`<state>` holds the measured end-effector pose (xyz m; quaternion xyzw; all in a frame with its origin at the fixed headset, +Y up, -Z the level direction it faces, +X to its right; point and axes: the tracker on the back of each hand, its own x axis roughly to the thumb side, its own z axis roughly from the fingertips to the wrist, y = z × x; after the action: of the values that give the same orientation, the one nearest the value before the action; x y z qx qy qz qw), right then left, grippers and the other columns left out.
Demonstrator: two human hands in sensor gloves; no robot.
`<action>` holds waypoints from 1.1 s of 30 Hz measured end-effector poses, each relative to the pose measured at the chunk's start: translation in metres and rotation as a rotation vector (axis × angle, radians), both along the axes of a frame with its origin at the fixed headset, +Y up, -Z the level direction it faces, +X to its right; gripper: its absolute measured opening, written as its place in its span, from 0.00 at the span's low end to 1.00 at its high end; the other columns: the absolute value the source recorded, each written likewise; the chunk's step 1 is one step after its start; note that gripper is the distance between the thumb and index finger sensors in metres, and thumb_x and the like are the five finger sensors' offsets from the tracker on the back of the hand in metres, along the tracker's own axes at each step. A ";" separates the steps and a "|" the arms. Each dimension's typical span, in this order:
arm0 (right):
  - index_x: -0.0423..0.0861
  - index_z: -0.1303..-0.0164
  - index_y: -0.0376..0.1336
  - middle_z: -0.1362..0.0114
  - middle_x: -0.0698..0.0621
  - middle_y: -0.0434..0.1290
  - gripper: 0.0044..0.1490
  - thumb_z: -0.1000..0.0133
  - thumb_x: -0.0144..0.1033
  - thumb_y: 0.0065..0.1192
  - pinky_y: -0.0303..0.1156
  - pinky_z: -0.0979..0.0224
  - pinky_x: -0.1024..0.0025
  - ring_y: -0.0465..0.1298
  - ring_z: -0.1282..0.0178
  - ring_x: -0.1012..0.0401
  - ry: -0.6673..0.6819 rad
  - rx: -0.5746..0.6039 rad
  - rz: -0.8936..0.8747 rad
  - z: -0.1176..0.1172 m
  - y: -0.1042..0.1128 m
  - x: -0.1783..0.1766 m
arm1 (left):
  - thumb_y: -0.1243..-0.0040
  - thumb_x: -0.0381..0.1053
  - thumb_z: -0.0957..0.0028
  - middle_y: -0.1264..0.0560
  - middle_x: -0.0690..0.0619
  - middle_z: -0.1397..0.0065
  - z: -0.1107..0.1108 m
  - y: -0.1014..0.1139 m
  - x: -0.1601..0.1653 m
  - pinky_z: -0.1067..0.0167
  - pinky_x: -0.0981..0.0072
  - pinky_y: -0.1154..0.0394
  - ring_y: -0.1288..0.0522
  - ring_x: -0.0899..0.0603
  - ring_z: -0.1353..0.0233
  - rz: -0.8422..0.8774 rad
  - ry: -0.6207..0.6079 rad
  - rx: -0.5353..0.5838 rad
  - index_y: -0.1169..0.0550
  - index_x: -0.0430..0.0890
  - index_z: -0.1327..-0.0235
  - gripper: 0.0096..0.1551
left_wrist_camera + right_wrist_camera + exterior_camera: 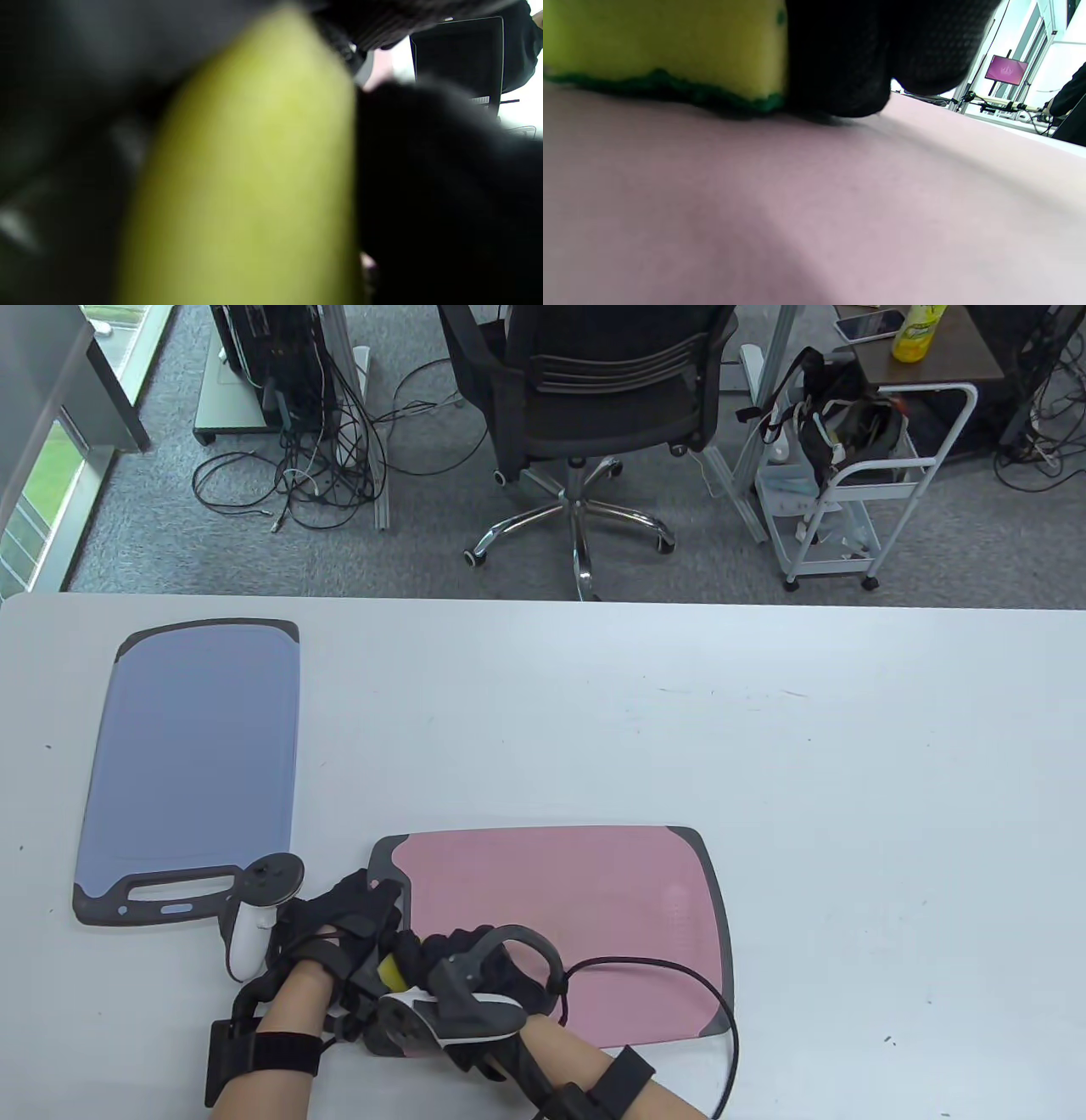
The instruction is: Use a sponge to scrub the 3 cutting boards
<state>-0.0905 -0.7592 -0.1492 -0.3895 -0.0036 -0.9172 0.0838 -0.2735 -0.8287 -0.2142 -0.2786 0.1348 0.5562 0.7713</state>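
Note:
A pink cutting board lies at the table's near middle, its dark handle end to the left. My right hand grips a yellow sponge at the board's near left part. In the right wrist view the sponge sits green side down on the pink board, with my gloved fingers beside it. My left hand rests flat on the pink board's handle end, just left of the sponge. A blue cutting board lies apart at the far left. Only two boards are in view.
A black cable from my right wrist loops over the pink board's near right corner. The white table stretches bare to the right. Beyond the far edge stand an office chair and a white cart.

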 end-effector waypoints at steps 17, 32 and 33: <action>0.39 0.27 0.60 0.46 0.42 0.76 0.46 0.48 0.57 0.58 0.74 0.42 0.52 0.79 0.53 0.54 -0.623 -0.039 0.006 -0.025 -0.014 0.254 | 0.42 0.63 0.40 0.18 0.56 0.48 0.003 0.001 0.001 0.64 0.68 0.10 0.12 0.59 0.63 -0.029 0.004 0.007 0.29 0.44 0.31 0.33; 0.46 0.25 0.57 0.45 0.47 0.75 0.47 0.50 0.62 0.55 0.75 0.42 0.55 0.78 0.53 0.58 -0.083 -0.021 -0.001 0.003 -0.004 0.058 | 0.42 0.63 0.40 0.18 0.56 0.49 0.003 0.002 0.003 0.64 0.68 0.10 0.12 0.59 0.63 -0.032 0.002 0.015 0.29 0.44 0.31 0.33; 0.46 0.25 0.57 0.45 0.47 0.74 0.46 0.49 0.62 0.55 0.75 0.42 0.55 0.78 0.53 0.58 -0.147 -0.028 0.022 -0.002 -0.005 0.087 | 0.42 0.63 0.40 0.18 0.56 0.49 0.003 0.003 0.003 0.65 0.68 0.10 0.12 0.59 0.63 -0.040 0.003 0.018 0.29 0.44 0.31 0.33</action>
<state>-0.0040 -0.7641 -0.1509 -0.3219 -0.0266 -0.9423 0.0879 -0.2703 -0.8259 -0.2110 -0.2682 0.1364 0.5423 0.7844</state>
